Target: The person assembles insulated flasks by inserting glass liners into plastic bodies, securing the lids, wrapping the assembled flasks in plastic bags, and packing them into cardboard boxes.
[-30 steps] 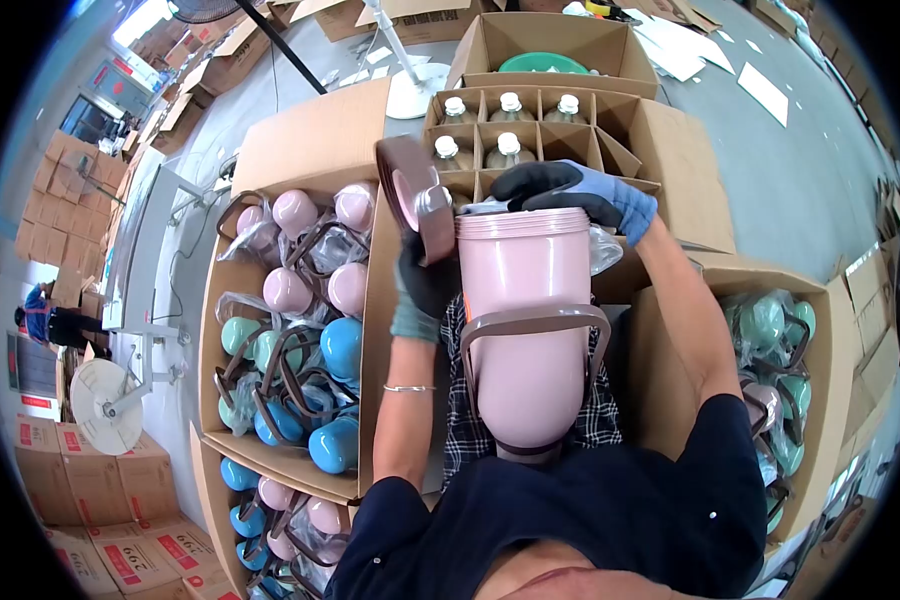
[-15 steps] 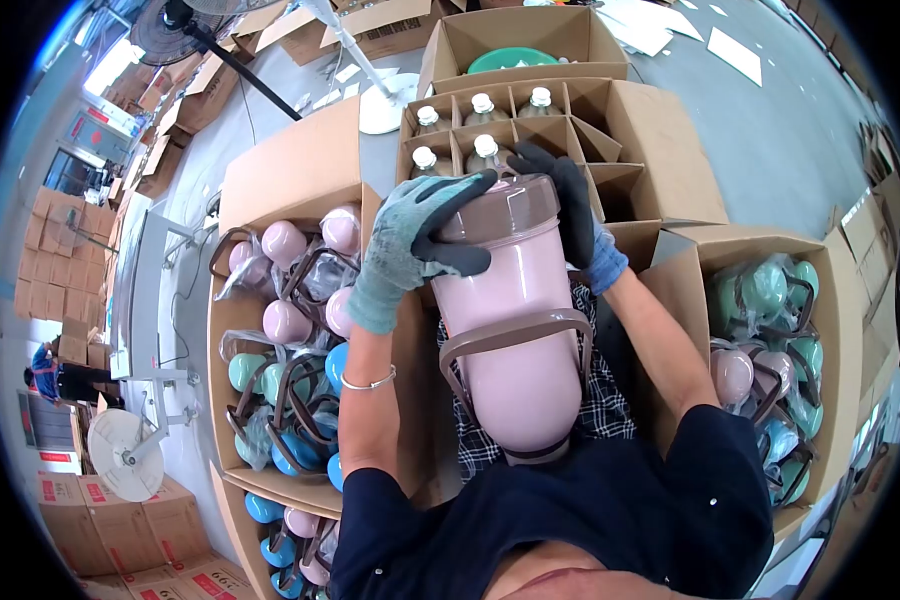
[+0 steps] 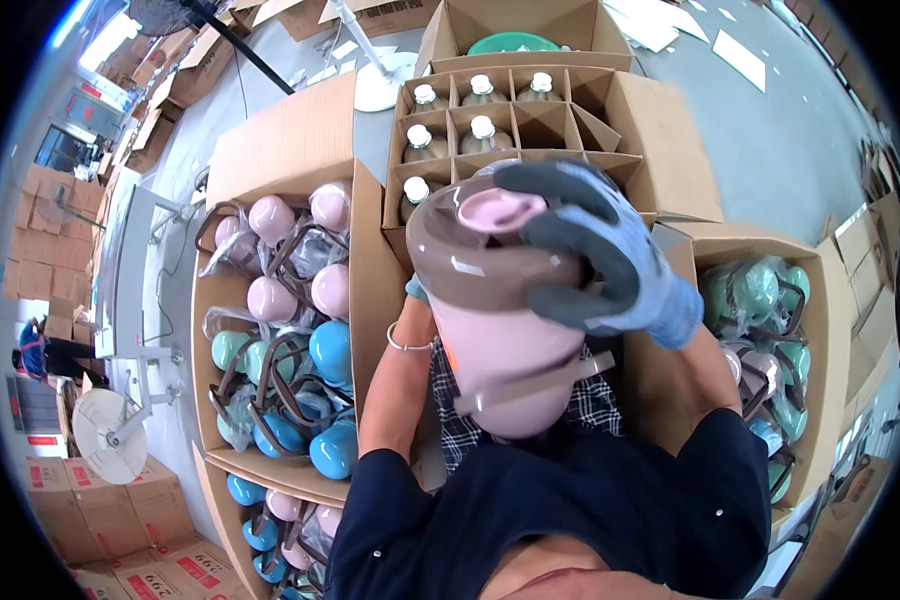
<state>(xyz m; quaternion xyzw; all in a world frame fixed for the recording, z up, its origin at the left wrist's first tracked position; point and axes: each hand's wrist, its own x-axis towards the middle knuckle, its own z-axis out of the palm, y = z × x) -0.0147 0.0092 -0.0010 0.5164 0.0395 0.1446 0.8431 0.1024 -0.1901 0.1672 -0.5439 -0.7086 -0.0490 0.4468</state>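
A large pink vessel is tilted in front of my body, its brown lid on top and a pink round cap in the lid's middle. My right hand, in a blue and black glove, curls its fingers over the right side of the lid. Of my left hand only a bit of the glove's cuff shows; its fingers are hidden behind the vessel. The brown carrying handle crosses the vessel's lower front, blurred by motion.
Ahead, a divided carton holds several white-capped bottles. An open carton on the left holds pink, green and blue vessels; another stands right. A green basin sits in the far carton. A co-worker is far left.
The lid, off the vessel one second ago, now sits on it. The vessel's top has tipped towards the camera. My left hand has moved from the lid down behind the vessel.
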